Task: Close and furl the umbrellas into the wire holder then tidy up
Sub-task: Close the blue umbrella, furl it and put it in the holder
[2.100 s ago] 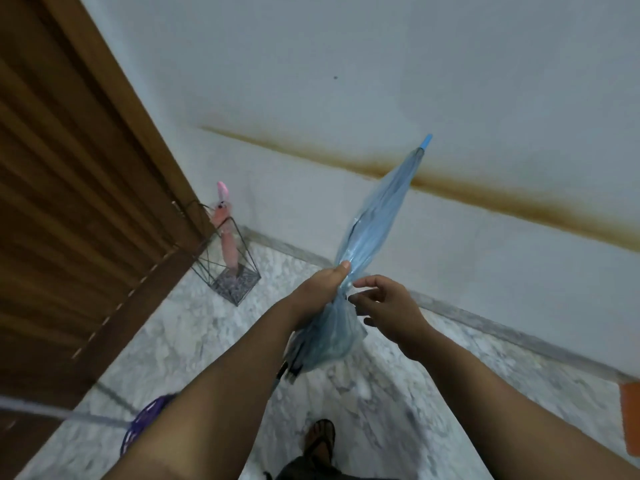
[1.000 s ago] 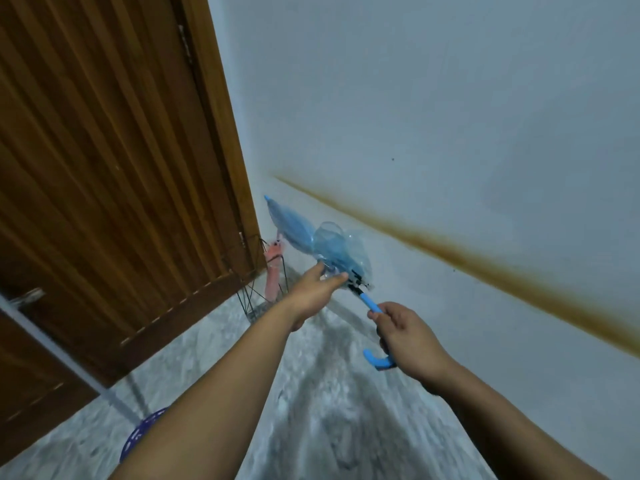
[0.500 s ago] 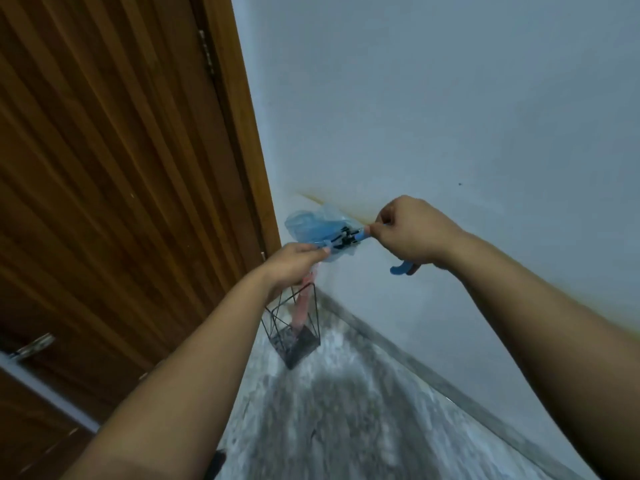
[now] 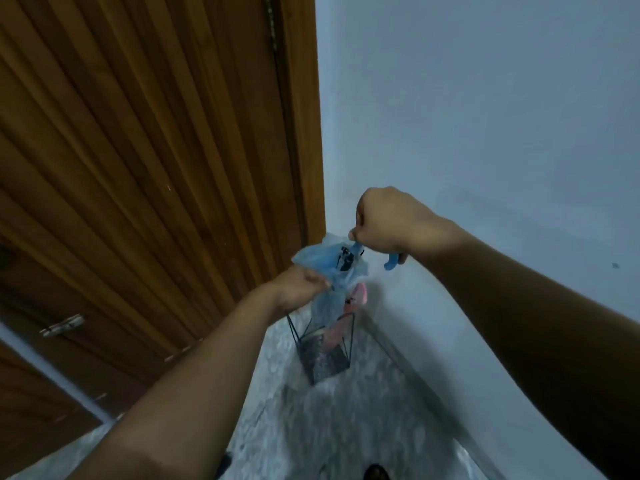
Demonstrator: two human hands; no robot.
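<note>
A closed light-blue umbrella (image 4: pixel 325 289) hangs tip down into the black wire holder (image 4: pixel 323 355), which stands on the floor in the corner by the door. My right hand (image 4: pixel 384 223) grips its blue curved handle (image 4: pixel 391 263) from above. My left hand (image 4: pixel 299 285) pinches the bunched blue canopy just above the holder's rim. A furled pink umbrella (image 4: pixel 346 317) stands in the holder beside the blue one. The blue umbrella's tip is hidden inside the holder.
A ribbed wooden door (image 4: pixel 145 161) fills the left, its frame meeting the pale wall (image 4: pixel 485 116) right behind the holder. The marble floor (image 4: pixel 346 427) runs toward me, with a skirting line along the wall on the right. A foot tip (image 4: pixel 375 474) shows at the bottom edge.
The blue umbrella has swung from pointing up at the wall to hanging tip down over the holder. My right hand took its handle and lifted; I have stepped closer to the corner.
</note>
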